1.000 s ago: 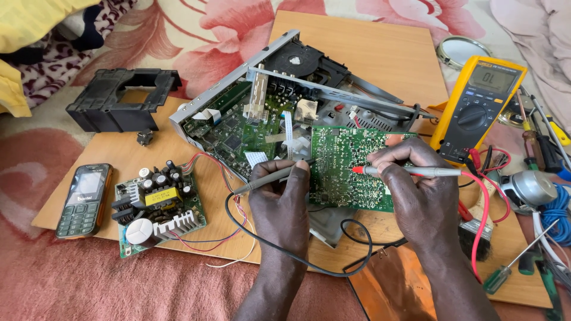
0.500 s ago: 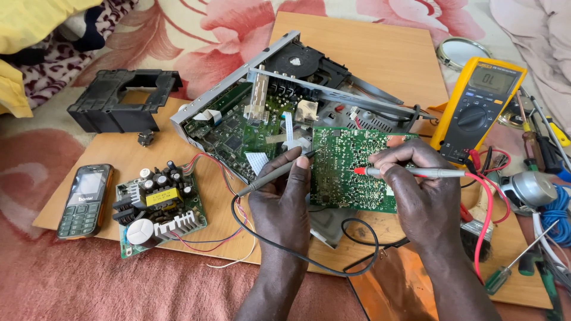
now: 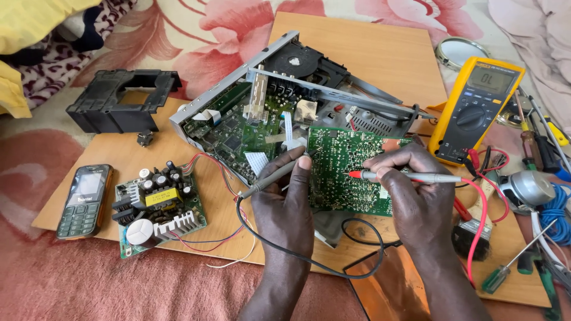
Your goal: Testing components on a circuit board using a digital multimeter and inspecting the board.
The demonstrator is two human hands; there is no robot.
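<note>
My left hand (image 3: 285, 205) grips a black test probe (image 3: 270, 178), its tip against the left edge of a green circuit board (image 3: 348, 169) turned solder side up. My right hand (image 3: 416, 184) holds a red test probe (image 3: 404, 176), its tip resting on the middle of the same board. Black and red leads run from the probes toward a yellow multimeter (image 3: 474, 110) at the right. The board leans on an opened metal device chassis (image 3: 267, 113) with more green boards inside.
A small power supply board (image 3: 157, 205) and a keypad phone (image 3: 84, 201) lie at the left on a wooden board (image 3: 357, 47). A black plastic frame (image 3: 122, 104) sits behind them. Screwdrivers (image 3: 511, 267), a brush and blue cable crowd the right edge.
Both hands stay on the green board. The black probe's tip has shifted slightly along the board's left edge; the red probe barely moved.
</note>
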